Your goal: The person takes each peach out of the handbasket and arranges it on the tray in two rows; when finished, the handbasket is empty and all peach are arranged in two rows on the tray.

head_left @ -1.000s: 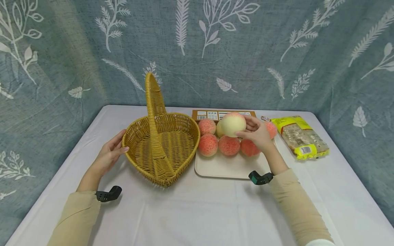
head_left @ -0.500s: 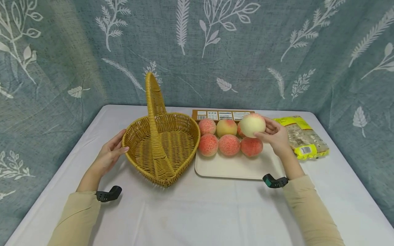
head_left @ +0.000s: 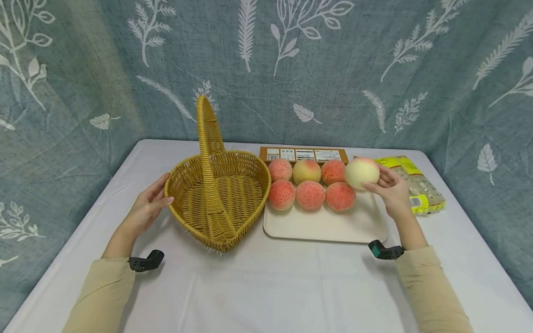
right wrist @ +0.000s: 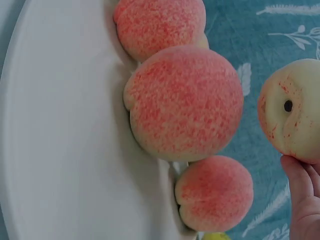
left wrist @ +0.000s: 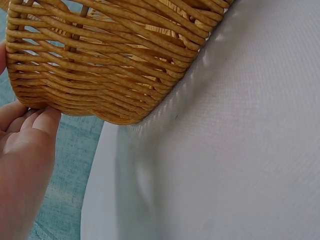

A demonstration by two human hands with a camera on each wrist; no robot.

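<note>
Pale peach (head_left: 362,172) held in right hand (head_left: 391,190), fingers (head_left: 372,186) curled under and behind it; raised just above far right corner of tray (head_left: 325,224). Six pink peaches (head_left: 310,184) on tray's far half, two rows of three. Cardboard box (head_left: 304,154) just behind tray, yellow snack bag (head_left: 412,185) right of tray. Wicker basket (head_left: 218,194) touching tray's left edge, handle upright. Left hand (head_left: 145,210) against basket's left wall, fingers (left wrist: 37,122) straight, relaxed, touching weave. All on white tabletop (head_left: 266,286).

Woven wicker basket (head_left: 233,194); matt fuzzy peach (head_left: 361,172); smooth matt tray (head_left: 333,226); cloth tablecloth (head_left: 266,286)
</note>
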